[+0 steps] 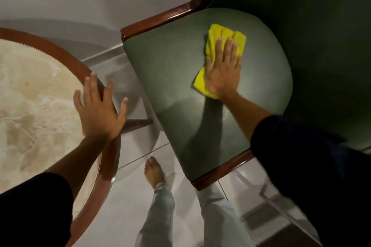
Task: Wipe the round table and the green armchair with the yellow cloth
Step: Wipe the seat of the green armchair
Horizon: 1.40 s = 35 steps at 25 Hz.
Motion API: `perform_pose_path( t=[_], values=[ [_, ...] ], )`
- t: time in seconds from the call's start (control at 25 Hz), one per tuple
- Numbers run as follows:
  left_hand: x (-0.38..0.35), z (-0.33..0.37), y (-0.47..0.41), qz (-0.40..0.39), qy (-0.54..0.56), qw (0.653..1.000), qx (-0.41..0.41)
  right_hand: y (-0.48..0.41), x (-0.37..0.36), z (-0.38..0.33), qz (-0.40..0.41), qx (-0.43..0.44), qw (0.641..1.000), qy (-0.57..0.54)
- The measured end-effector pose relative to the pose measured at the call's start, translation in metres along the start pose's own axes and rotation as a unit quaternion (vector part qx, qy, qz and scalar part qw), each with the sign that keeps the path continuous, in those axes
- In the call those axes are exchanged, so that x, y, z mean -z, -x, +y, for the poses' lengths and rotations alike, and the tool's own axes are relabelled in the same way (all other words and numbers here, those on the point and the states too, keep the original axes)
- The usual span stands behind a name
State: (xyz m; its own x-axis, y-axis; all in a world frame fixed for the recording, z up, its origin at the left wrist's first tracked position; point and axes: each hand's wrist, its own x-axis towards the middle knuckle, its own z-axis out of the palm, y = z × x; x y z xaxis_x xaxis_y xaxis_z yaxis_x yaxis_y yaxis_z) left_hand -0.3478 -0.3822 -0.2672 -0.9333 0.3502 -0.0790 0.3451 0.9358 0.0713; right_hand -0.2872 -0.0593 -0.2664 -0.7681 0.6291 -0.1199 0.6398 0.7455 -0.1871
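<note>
While right hand (222, 66) presses flat, fingers spread, on yellow cloth (224, 46) atop green armchair (170, 86) seat, cloth's long axis runs toward the backrest. Left hand (100, 106) splayed wide, holding nothing, over the round tabletop (30, 96) rim. Unwiped seat lies left and toward the front edge of the right grip.

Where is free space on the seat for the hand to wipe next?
Bare: the near half of the green armchair seat, between its wooden arm and front rail. Taken: the far part, under the right hand flat on the yellow cloth.
</note>
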Motion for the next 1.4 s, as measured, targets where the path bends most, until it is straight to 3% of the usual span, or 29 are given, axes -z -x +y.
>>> perform_pose_path(
  t=[0.08,0.16,0.24,0.32,0.36,0.44,0.64,0.72,0.8,0.88,0.92,1.0,1.08,1.12,1.16,1.2,1.24,1.28,1.32,1.36,1.4],
  values=[
    [-0.002,0.000,0.000,0.015,0.010,1.000,-0.004,-0.019,0.008,0.046,0.010,-0.072,0.997,-0.006],
    [-0.001,0.000,0.000,0.025,0.026,0.999,-0.003,0.012,0.012,0.076,0.038,-0.207,0.977,-0.036],
    [0.002,-0.004,-0.002,0.025,0.053,0.998,-0.003,0.077,0.007,0.067,0.066,-0.315,0.945,-0.065],
    [0.002,-0.005,-0.003,0.035,0.058,0.998,0.002,0.148,-0.006,0.037,0.098,-0.329,0.936,-0.077],
    [0.000,-0.004,-0.003,0.041,0.051,0.998,0.001,0.173,-0.010,0.022,0.101,-0.294,0.948,-0.063],
    [-0.001,0.002,0.000,0.061,0.037,0.997,-0.017,0.181,-0.015,-0.002,0.026,-0.184,0.982,-0.033],
    [-0.007,-0.001,0.004,0.119,0.018,0.992,-0.036,0.073,-0.021,-0.099,-0.018,0.066,0.997,0.044],
    [-0.007,-0.001,0.005,0.129,0.017,0.991,-0.045,0.077,-0.030,-0.107,-0.029,0.220,0.971,0.091],
    [-0.006,-0.002,0.004,0.132,0.024,0.990,-0.050,0.121,-0.039,-0.084,-0.059,0.371,0.913,0.162],
    [-0.005,-0.002,0.005,0.134,0.021,0.990,-0.047,0.166,-0.040,-0.050,-0.080,0.451,0.867,0.196],
    [-0.005,-0.002,0.006,0.138,0.018,0.989,-0.046,0.177,-0.037,-0.031,-0.072,0.443,0.877,0.172],
    [-0.005,-0.002,0.005,0.141,0.014,0.989,-0.047,0.169,-0.027,0.007,-0.019,0.317,0.941,0.113],
    [-0.006,-0.003,0.003,0.127,0.023,0.991,-0.046,0.146,-0.012,0.047,0.042,0.022,0.997,0.057],
    [-0.006,-0.003,0.003,0.122,0.028,0.991,-0.043,0.135,-0.004,0.063,0.075,-0.142,0.987,0.009],
    [-0.007,-0.003,0.003,0.117,0.029,0.992,-0.039,0.128,-0.001,0.070,0.102,-0.278,0.955,-0.036],
    [-0.006,-0.002,0.003,0.108,0.028,0.993,-0.036,0.125,0.001,0.065,0.108,-0.373,0.919,-0.066],
    [-0.005,-0.001,0.003,0.095,0.029,0.995,-0.031,0.124,0.000,0.050,0.099,-0.405,0.906,-0.075],
    [-0.004,0.000,0.002,0.080,0.031,0.996,-0.026,0.127,-0.004,0.030,0.079,-0.369,0.924,-0.063],
    [-0.003,0.001,0.002,0.064,0.035,0.997,-0.021,0.135,-0.010,0.008,0.043,-0.258,0.965,-0.034],
    [-0.001,0.000,0.002,0.048,0.040,0.998,-0.019,0.145,-0.015,-0.012,-0.002,-0.086,0.996,0.008],
    [0.000,0.000,0.002,0.032,0.046,0.998,-0.020,0.155,-0.018,-0.026,-0.043,0.087,0.994,0.042]
  ],
)
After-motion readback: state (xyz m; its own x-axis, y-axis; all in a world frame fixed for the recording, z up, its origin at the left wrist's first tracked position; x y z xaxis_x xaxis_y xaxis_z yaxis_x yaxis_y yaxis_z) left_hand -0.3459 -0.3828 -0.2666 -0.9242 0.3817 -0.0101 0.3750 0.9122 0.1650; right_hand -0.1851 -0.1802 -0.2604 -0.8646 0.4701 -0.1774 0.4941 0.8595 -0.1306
